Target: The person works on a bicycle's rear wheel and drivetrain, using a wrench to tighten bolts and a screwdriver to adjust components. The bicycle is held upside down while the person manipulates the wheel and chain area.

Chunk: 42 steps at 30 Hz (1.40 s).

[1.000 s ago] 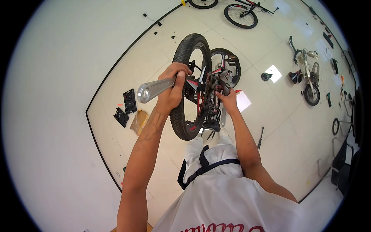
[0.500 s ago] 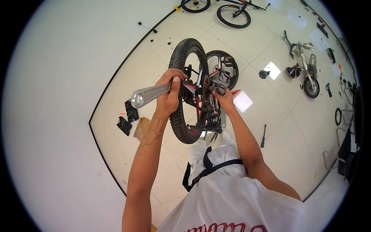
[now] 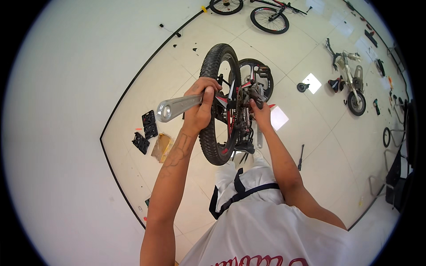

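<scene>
A bicycle stands in front of me, its thick-tyred wheel (image 3: 216,146) nearest and a second wheel (image 3: 271,84) behind. Beside the near tyre, my left hand (image 3: 200,106) is closed round the silver handle of a large wrench (image 3: 175,107), whose holed end points left; its far end is hidden. Across the bicycle, my right hand (image 3: 262,116) is closed on the grey head of an adjustable wrench (image 3: 257,94) near the crank and pedal area. A silver bar (image 3: 260,137) shows below that hand; I cannot tell if it belongs to this wrench.
Black tool cases (image 3: 150,124) and a brown-yellow packet (image 3: 162,147) lie left on the tiled floor. A dark rod-like tool (image 3: 301,157) lies to the right. A small folding bike (image 3: 353,84) and another bicycle (image 3: 270,20) lie farther off. A white wall (image 3: 57,133) borders the left.
The near wheel, my left hand and the wrench handle have shifted slightly to the right. My right hand stays at the wrench head, turned a little. The floor view has shifted slightly.
</scene>
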{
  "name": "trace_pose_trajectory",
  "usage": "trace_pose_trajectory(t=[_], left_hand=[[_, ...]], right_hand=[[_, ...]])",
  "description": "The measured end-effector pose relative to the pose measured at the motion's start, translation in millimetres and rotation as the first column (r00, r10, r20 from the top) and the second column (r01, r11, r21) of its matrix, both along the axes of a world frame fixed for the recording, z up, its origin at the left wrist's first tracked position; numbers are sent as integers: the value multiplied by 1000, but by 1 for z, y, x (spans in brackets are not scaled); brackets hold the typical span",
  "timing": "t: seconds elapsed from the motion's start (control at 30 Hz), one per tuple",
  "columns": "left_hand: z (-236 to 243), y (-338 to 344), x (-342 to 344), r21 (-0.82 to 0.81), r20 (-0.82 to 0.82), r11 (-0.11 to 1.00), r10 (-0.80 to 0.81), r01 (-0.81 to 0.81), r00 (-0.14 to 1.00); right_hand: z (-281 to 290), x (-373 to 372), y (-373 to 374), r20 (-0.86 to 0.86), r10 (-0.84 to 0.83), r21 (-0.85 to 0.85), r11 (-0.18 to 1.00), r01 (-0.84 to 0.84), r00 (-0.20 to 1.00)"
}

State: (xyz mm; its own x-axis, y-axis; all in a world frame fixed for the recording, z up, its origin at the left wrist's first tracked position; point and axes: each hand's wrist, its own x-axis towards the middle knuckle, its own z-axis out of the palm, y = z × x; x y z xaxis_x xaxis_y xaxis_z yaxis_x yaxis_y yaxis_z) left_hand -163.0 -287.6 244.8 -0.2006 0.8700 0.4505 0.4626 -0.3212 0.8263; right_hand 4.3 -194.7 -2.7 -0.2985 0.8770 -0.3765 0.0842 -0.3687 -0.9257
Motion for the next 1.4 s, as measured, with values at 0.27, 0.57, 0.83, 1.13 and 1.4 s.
trace_pose_trajectory(t=[0.27, 0.57, 0.83, 1.13, 1.4], left_hand=[[1, 1, 0, 8, 13, 1000, -8, 8, 1000], [1, 0, 1, 3, 9, 1000, 12, -12, 1000], [3, 0, 1, 8, -9, 1000, 17, -17, 1000], [5, -1, 3, 8, 14, 1000, 15, -15, 1000], [6, 0, 3, -4, -13, 1000, 12, -12, 1000]], right_hand=[[-14, -1, -6, -134, -25, 22, 999, 28, 991], [-7, -4, -13, -243, -34, 202, 976, 85, 969], [-7, 0, -11, -78, -7, 224, 974, 24, 997], [-3, -3, -10, 26, 21, 134, 991, -25, 999], [0, -11, -5, 5, -84, 196, 977, 82, 996]])
